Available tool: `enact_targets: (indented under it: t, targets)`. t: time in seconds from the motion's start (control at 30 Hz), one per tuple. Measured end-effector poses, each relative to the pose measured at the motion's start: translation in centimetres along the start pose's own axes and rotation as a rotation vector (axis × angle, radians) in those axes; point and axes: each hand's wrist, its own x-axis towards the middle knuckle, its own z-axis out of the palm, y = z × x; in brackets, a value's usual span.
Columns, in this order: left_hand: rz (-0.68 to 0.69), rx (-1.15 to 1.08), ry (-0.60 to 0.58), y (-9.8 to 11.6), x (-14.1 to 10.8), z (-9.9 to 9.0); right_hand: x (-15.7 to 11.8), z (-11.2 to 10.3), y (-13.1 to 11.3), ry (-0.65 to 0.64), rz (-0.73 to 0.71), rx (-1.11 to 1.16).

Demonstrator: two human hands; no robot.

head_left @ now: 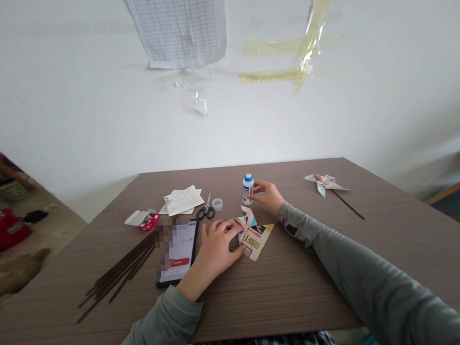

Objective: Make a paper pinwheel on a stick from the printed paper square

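My left hand rests on the table with its fingers pressing a folded printed-paper piece, which has a tan corner and small coloured pictures. My right hand reaches towards a small white glue bottle with a blue cap, and its fingertips are against the bottle's side. It does not visibly wrap around the bottle. A finished paper pinwheel on a dark stick lies on the table to the right, away from both hands.
On the wood-grain table lie scissors, a small round tape roll, loose papers, a phone with a blurred patch, several dark sticks and a small open box. Beyond the table's far edge stands a white wall.
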Motion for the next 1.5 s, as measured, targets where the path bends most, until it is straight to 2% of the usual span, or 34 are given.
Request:
enact_targets:
  t: [0.13,0.4,0.5,0.73,0.9,1.07,1.13,1.33,1.5]
  targets:
    - [-0.012,-0.006,-0.003,-0.2,-0.1,-0.3,1.5,2.3,-0.8,-0.058,0.008,0.009]
    - [-0.043,0.032,-0.115,0.3,-0.3,-1.6,2.8,5.7,-1.2,-0.162,0.031,0.018]
    - [-0.047,0.033,-0.127,0.3,-0.3,-1.7,2.8,6.2,-1.1,-0.179,0.033,0.015]
    - [-0.019,0.028,-0.073,0.1,-0.4,-1.3,2.7,5.9,-1.1,-0.189,0.018,-0.016]
    - [-0.023,0.034,-0.069,0.2,-0.4,-1.2,2.5,4.9,-1.4,-0.175,-0.009,-0.038]
    - [-0.027,0.018,-0.068,0.0,-0.2,-0.9,1.0,2.1,-1.6,-0.132,-0.070,-0.065]
    - [-0.026,0.014,-0.054,0.0,-0.2,-0.7,-0.5,0.6,-1.5,-0.129,-0.107,-0.076]
    - [-0.014,-0.004,-0.024,0.7,-0.3,-0.3,-6.9,-3.5,-0.3,-0.231,-0.394,-0.257]
    - [-0.011,0.003,-0.004,1.3,-0.4,-0.1,-10.6,-4.8,0.4,-0.348,-0.603,-0.379]
